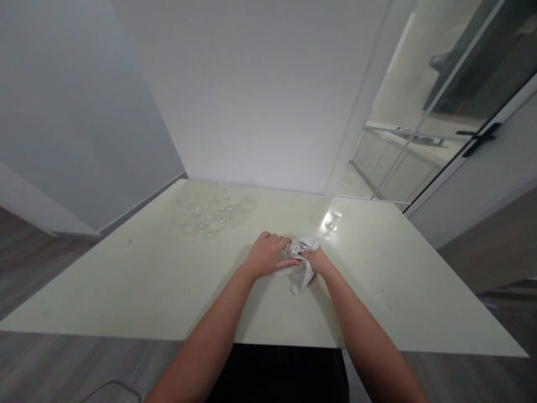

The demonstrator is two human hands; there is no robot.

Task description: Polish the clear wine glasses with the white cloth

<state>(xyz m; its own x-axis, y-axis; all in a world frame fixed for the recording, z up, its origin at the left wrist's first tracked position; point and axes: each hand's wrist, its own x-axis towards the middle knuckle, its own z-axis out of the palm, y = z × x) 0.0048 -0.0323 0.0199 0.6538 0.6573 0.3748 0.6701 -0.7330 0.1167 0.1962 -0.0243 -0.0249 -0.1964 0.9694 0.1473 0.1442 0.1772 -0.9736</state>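
Note:
My left hand (266, 254) and my right hand (318, 260) meet over the middle of a pale table (126, 285). A white cloth (302, 272) is bunched in my right hand and hangs below it. Between the two hands sits a clear glass (289, 252), mostly hidden; my left hand's fingers curl round it.
Several clear stemmed glasses (207, 215) stand grouped at the table's far left. One more glass (331, 223) stands alone at the far right of centre. A white wall rises behind the table, with a glass door (423, 140) to the right and grey wood flooring around.

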